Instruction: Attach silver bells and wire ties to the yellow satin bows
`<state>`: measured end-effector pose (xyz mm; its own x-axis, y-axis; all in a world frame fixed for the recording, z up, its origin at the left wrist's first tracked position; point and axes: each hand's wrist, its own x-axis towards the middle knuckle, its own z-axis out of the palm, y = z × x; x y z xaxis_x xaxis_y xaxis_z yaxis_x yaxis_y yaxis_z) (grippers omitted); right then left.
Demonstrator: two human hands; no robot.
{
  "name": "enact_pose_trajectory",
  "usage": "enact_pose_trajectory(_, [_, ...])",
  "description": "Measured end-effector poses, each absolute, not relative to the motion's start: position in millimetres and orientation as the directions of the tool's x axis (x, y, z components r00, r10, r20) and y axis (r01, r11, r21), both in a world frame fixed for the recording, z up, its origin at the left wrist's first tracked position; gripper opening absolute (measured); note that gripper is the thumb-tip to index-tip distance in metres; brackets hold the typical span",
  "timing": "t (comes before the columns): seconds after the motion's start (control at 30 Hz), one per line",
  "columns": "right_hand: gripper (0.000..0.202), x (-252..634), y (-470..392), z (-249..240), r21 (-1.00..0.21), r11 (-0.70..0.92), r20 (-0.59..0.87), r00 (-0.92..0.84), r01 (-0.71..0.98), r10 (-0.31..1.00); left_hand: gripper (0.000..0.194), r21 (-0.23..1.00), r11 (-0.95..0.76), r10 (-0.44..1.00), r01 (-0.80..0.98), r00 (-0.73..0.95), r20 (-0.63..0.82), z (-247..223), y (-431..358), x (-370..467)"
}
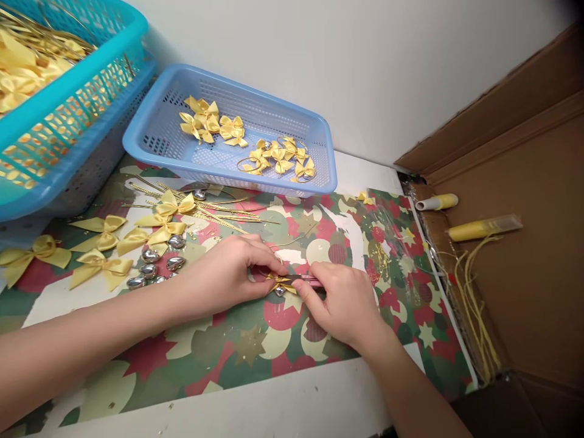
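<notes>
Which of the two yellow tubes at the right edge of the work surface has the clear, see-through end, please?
The farther-right, longer tube lying on the cardboard: its right end is transparent. The shorter tube, nearer the wall, has a whitish left end instead.

White table, mostly buried under Christmas wrapping paper

We saw a white table [283, 404] with a sheet of red-and-green patterned paper [237, 353] spread flat over most of it. On the paper lay loose yellow ribbon bows [98, 267] at the left, a little cluster of silver heart charms [157, 264] just beside them, and a bundle of thin gold wires [205, 210] behind. A light blue basket [319, 182] sat at the back, and a turquoise basket [68, 121] stood at the far left. A brown cardboard box [524, 286] bordered the right edge.
</notes>
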<state>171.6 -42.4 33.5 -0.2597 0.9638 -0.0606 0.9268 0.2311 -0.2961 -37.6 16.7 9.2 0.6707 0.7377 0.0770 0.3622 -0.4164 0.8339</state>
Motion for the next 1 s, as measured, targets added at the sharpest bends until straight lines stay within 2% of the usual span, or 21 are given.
enact_pose_trajectory(0.43, [0.043,168.5,-48.5,37.3,-0.230,0.162,-0.018,-0.170,0.960,0.985,0.023,0.814,-0.444,0.735,0.374,0.672,0.092,6.4,16.0,-38.2])
enact_pose_trajectory(1.0, [0.043,164.4,-45.6,25.4,-0.326,0.165,0.026,-0.166,0.931,0.986,0.020,0.821,-0.437,0.741,0.367,0.664,0.098,7.7,16.8,-36.1])
